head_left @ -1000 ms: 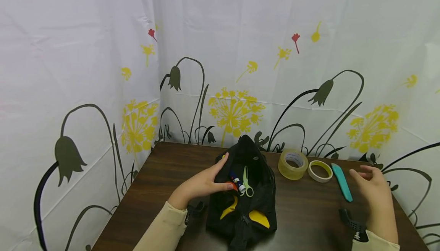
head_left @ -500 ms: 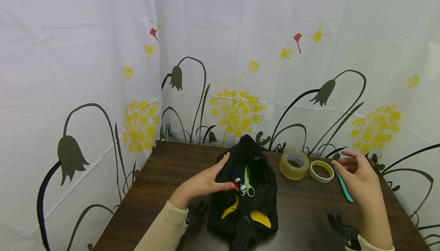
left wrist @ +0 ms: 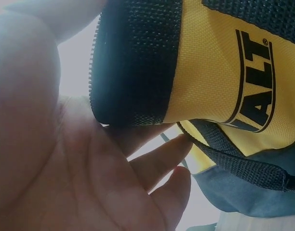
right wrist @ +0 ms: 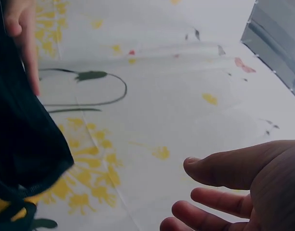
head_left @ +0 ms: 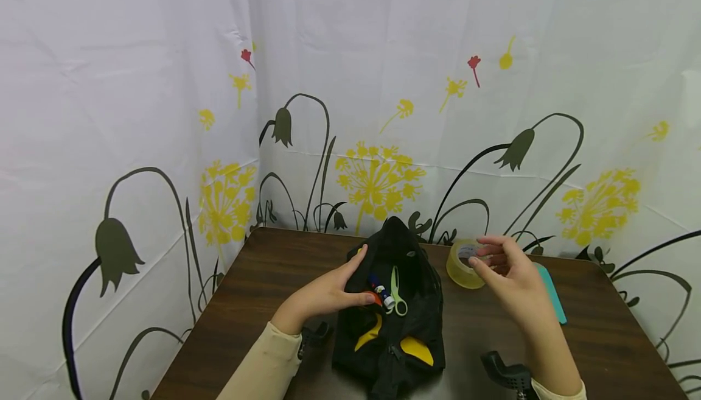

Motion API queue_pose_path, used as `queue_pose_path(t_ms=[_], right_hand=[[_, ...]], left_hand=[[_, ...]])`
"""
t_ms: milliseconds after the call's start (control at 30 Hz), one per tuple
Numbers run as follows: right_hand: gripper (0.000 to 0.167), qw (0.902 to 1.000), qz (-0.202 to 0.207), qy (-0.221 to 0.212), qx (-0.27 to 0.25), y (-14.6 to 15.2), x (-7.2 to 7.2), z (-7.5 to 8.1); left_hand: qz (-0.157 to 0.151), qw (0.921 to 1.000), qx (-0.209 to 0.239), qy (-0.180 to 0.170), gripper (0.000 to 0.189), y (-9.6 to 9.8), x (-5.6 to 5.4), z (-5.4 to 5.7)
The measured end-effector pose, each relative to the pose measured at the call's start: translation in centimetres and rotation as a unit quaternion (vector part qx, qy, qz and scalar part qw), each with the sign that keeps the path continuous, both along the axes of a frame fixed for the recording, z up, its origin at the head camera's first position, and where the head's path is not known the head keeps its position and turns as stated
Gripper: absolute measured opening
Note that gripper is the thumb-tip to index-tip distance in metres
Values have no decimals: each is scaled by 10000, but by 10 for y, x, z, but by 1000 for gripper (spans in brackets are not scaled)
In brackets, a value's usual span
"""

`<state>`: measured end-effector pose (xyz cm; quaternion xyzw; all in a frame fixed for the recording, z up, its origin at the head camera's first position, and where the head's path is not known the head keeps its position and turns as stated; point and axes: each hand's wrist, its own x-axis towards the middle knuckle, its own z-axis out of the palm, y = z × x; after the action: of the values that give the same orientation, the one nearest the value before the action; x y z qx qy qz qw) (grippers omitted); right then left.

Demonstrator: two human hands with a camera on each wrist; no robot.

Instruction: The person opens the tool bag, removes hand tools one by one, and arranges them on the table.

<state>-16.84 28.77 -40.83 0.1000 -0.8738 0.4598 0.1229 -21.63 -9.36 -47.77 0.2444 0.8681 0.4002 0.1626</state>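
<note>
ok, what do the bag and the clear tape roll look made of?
Bag: matte woven fabric, likely nylon or polyester; the left wrist view shows its weave and a coarse webbing strap. Tape roll: smooth, probably plastic film; its yellowish body looks see-through.

In the head view, the right hand (head_left: 515, 281) is now farther left, partly covering the clear tape roll (head_left: 462, 273) and hiding the smaller white roll.
</note>
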Motion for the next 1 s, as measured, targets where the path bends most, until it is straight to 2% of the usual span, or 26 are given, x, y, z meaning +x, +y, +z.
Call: queue_pose_path(t_ms=[167,267,367,467,667,800,900,1000], right_hand=[[40,9995,275,-125,8,-27,-7,0],[38,9979,624,-160,-110,-44,-16,-3],[37,9932,1043,-444,-263,-64,-29,-9],[36,9865,1336,-918,-216,-81,-41,-15],[40,9698,1637,-1805,-28,-107,-63,-20],[44,9594,1655,-2267,293,-122,-78,-22],[46,9537,1657,-2438,588,-132,-89,-26],[46,9512,1707,-2433,831,-140,-98,-35]], left_hand=[[-12,10000,4,-38,112,0,0,-2],[26,10000,-4,-32,111,0,-1,-2],[55,10000,54,-41,111,1,-1,-2],[49,9999,113,-97,112,1,-2,-2],[28,9995,193,-238,111,1,-2,-3],[-34,9982,423,-433,108,-1,-3,-4],[-60,9978,446,-479,108,-1,-3,-4],[-51,9984,379,-416,107,-1,-2,-4]])
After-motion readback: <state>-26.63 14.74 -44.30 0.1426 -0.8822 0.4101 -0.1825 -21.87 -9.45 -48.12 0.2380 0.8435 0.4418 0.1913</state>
